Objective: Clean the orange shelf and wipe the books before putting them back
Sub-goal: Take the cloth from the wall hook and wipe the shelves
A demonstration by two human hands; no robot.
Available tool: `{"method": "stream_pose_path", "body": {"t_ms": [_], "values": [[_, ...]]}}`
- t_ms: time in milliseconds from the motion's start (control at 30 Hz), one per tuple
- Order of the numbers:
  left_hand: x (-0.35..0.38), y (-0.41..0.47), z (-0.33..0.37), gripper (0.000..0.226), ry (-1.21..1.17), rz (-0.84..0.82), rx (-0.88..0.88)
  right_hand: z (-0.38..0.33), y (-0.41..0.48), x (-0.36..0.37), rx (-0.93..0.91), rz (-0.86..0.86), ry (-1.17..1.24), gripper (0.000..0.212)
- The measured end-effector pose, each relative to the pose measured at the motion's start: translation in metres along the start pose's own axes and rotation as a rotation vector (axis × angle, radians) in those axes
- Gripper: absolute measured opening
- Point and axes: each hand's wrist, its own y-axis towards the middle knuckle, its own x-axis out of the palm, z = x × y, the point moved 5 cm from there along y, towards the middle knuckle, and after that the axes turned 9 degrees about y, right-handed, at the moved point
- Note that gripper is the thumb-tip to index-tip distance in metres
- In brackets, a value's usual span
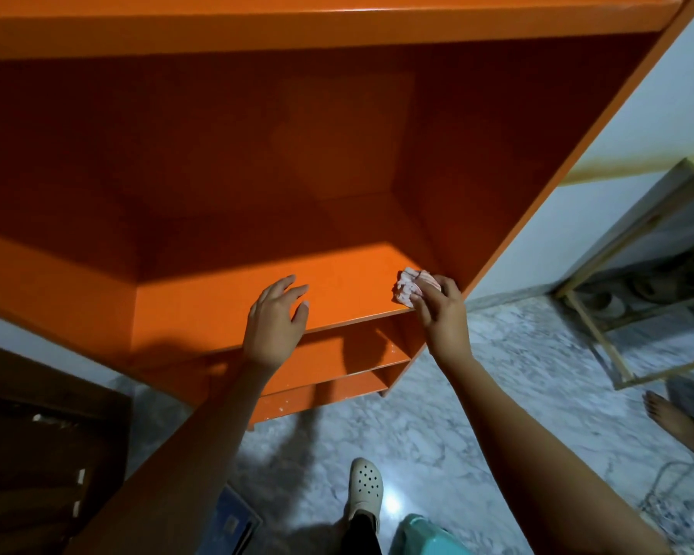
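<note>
Starting far left: dark wood furniture (37, 434) sits low, in shadow, details hard to make out. Just right of it a blue flat item (233, 518) lies on the floor, blurred.

The orange shelf (257, 154) fills most of the view, standing on the marble floor (477, 414). Its deep compartment is dark at the back, w/ light falling across the front of the board (201, 302). Lower boards (337, 354) show beneath, w/ pale specks on the bottom front strip.

The left hand (275, 318) lies over the board's front edge, approx. at its middle. Fingers are spread and loosely bent; grip wide, holding nothing.

Right of it, at the board's front right corner, a crumpled pinkish-white cloth (411, 286) sits on the orange surface just beside the side panel. The right hand (441, 310) pinches it from the right, grip closed round the cloth.

Below, a cream clog (364, 488) stands on the grey-veined floor w/ a glare spot next to it. A teal object (421, 534) is at the bottom edge.

Further right is a white wall (601, 154) w/ a yellowish band. A wooden-framed rack (617, 236) stands by it, footwear dim inside. At far right another person's bare foot (678, 422) rests on the floor.
</note>
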Motion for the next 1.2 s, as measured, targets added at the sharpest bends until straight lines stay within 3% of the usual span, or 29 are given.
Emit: {"method": "stream_pose_path", "body": {"t_ms": [133,300,367,500,667,767,933,1200], "values": [[-0.015,-0.017,-0.017,0.033,0.004,0.012,-0.025,-0.018,-0.022,0.016,-0.021,0.017,-0.002,0.023],[-0.037,-0.041,-0.056,0.028,-0.016,0.057,-0.104,-0.051,-0.035,0.054,-0.09,-0.092,0.002,0.024],[-0.052,-0.057,-0.068,0.026,-0.069,0.16,-0.132,-0.066,-0.037,0.072,-0.125,-0.169,0.007,0.026],[-0.091,-0.1,-0.078,0.028,-0.112,0.521,-0.171,-0.095,-0.043,0.116,-0.234,-0.364,0.004,0.026],[-0.113,-0.141,-0.1,0.026,-0.034,0.756,-0.256,-0.141,-0.051,0.173,-0.421,-0.607,0.006,0.025],[-0.116,-0.146,-0.116,0.042,-0.165,0.77,-0.339,-0.166,-0.052,0.202,-0.519,-0.716,0.006,0.026],[-0.116,-0.14,-0.125,0.054,-0.221,0.744,-0.302,-0.191,-0.063,0.234,-0.687,-0.82,-0.026,0.026],[-0.113,-0.132,-0.126,0.052,-0.138,0.688,-0.324,-0.179,-0.09,0.216,-0.913,-0.748,-0.062,0.031]]}}
